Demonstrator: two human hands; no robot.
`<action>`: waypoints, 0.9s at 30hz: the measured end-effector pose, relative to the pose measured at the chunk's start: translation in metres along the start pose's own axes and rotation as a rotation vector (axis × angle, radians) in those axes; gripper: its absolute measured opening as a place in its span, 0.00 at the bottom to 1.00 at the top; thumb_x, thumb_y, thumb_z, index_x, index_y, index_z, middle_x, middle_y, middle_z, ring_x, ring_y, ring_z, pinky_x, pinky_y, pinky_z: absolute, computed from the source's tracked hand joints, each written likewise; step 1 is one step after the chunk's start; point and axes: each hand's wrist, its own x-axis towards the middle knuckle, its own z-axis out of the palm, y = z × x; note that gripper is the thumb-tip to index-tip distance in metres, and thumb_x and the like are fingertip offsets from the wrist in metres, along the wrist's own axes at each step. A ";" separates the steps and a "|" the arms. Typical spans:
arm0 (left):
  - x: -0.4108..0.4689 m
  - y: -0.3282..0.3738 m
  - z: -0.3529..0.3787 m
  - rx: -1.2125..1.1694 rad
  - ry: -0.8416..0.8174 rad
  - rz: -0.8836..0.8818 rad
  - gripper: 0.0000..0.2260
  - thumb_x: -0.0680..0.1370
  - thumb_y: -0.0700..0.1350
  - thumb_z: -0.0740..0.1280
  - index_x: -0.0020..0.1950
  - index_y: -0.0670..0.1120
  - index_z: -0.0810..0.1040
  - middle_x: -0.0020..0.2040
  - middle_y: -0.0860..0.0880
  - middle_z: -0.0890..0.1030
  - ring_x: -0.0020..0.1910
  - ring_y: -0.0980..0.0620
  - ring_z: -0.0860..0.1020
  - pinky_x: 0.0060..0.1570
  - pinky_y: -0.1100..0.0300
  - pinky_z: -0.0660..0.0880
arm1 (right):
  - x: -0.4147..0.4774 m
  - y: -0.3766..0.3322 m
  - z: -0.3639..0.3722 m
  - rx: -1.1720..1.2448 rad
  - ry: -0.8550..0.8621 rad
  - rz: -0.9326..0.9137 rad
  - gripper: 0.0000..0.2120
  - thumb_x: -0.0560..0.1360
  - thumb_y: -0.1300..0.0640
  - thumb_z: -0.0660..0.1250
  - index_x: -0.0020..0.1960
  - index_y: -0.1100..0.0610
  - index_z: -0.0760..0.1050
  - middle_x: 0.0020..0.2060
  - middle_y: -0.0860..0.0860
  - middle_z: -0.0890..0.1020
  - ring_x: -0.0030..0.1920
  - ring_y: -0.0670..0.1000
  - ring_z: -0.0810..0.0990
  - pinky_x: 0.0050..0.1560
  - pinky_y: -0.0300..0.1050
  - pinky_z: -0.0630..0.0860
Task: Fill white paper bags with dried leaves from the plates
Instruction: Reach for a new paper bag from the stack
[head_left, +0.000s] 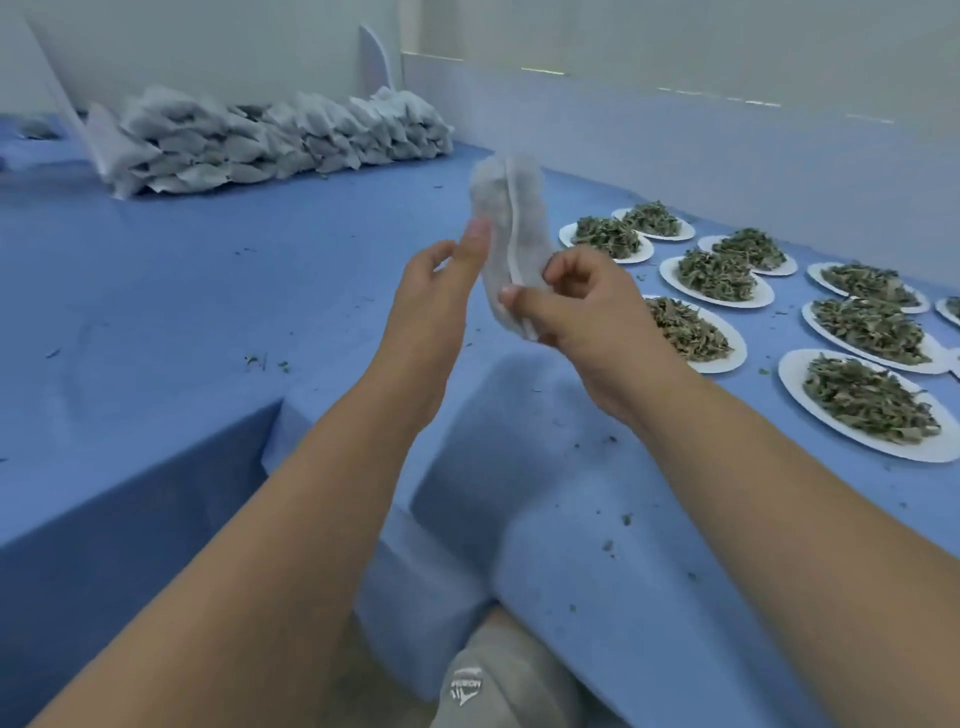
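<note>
At frame center, a filled white bag is up above the blue surface. Right hand fingers pinch its lower edge. Left hand fingers are loose, with the straight thumb touching the bag's side. Plates of dried leaves sit at right. A stack of filled bags lies upper left.

- paper bag: thin white fibrous paper, matt, sheer enough that its dark filling shows through as grey
- stacked bags: the same matt paper, crumpled and puffy
- table cover: blue non-woven cloth, matt, fine-grained, softly creased
- plates: white, smooth, matt, paper-like
- dried leaves: dull green, crinkled, rough
- wall: pale, smooth, slight sheen
- trouser knee: grey soft cloth, matt
</note>
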 end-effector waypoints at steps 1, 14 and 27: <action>0.005 -0.009 -0.007 0.083 0.068 0.006 0.24 0.75 0.69 0.61 0.62 0.54 0.73 0.61 0.56 0.78 0.62 0.57 0.75 0.64 0.55 0.70 | 0.018 0.001 0.009 -0.057 0.044 -0.040 0.17 0.66 0.54 0.78 0.42 0.50 0.68 0.43 0.52 0.75 0.43 0.52 0.75 0.47 0.56 0.77; 0.007 -0.052 -0.007 0.661 0.166 0.195 0.04 0.76 0.44 0.57 0.45 0.53 0.65 0.45 0.54 0.74 0.43 0.55 0.72 0.35 0.61 0.62 | 0.191 0.080 0.108 -0.779 -0.013 -0.241 0.14 0.71 0.55 0.71 0.49 0.55 0.67 0.38 0.48 0.72 0.45 0.57 0.75 0.38 0.46 0.65; -0.005 -0.042 0.023 0.777 0.058 0.210 0.11 0.79 0.45 0.58 0.61 0.50 0.69 0.57 0.52 0.73 0.53 0.49 0.73 0.50 0.51 0.70 | 0.094 0.024 0.008 -0.401 -0.036 -0.104 0.26 0.67 0.42 0.79 0.57 0.46 0.70 0.58 0.40 0.72 0.63 0.44 0.74 0.57 0.48 0.76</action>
